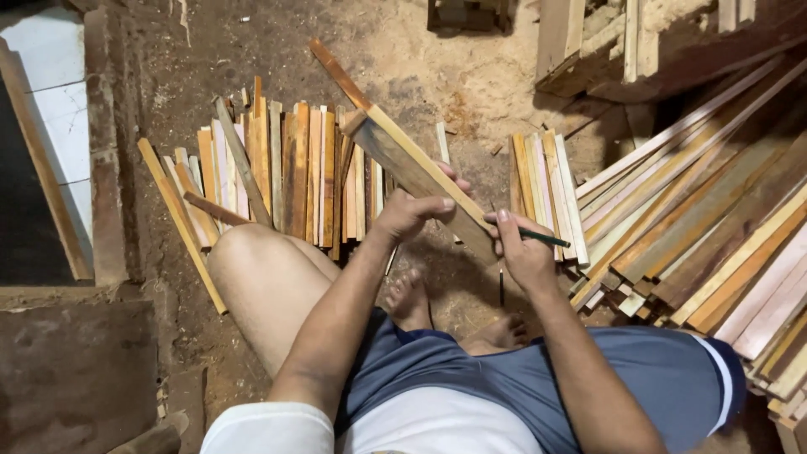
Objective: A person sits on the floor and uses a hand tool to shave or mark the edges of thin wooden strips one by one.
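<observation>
So the person's sitting right on the dirt floor (403,50), knees apart, bare feet tucked in, sawdust everywhere. No boxes or bins holding anything as far as I can see; the wood just lies in loose piles straight on the ground.

Left hand (414,212) is wrapped around a flat wooden slat (412,168), fingers curled over its top face, thumb side underneath. The slat is held up off the floor in front of the knees, tilted, its far end pointing away and to the left. Looks like there's a second, darker, thinner strip (338,73) sticking out past its far end, can't tell if it's stacked under it or separate. The slat itself is pale tan on the face with a greyer, rougher edge.

Right hand (523,252) is pinching a dark green pencil (542,238) between thumb and fingers, the hand resting against the near end of the slat.

Beyond the hands, a row of short strips (286,168) lies side by side, a smaller bunch (546,185) sits to the right, and a big heap of long battens (714,219) runs along the right side.
</observation>
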